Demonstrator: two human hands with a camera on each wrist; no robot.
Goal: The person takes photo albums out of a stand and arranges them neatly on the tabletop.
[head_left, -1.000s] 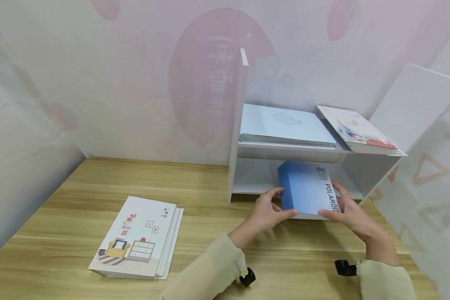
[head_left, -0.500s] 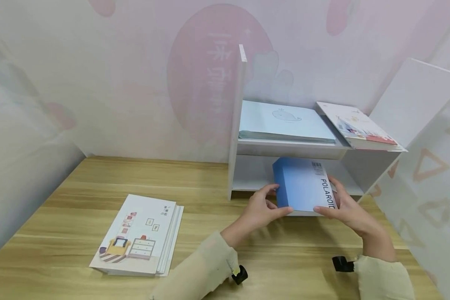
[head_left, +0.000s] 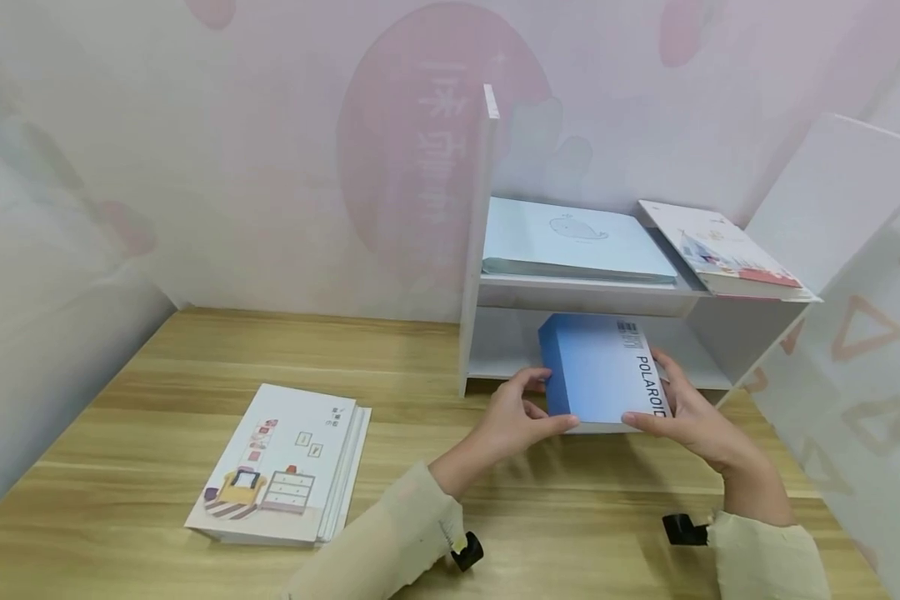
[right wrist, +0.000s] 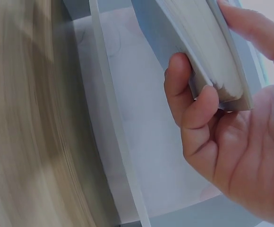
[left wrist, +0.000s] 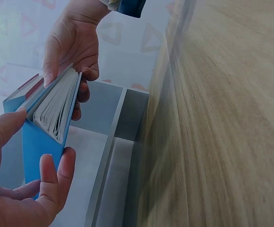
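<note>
At the shelf (head_left: 504, 343), left hand (head_left: 516, 421) and right hand (head_left: 696, 421) grip a book (head_left: 600, 371) from both sides, likely for balance.

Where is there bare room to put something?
Bare tabletop lies between the white album and the shelf unit, reaching the back wall. Crowded: upper shelf, by the whale album; front of lower shelf, by the held blue album.

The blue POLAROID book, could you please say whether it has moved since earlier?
Yes, the blue POLAROID book has shifted left in the head view, nearer the shelf's left panel.
</note>
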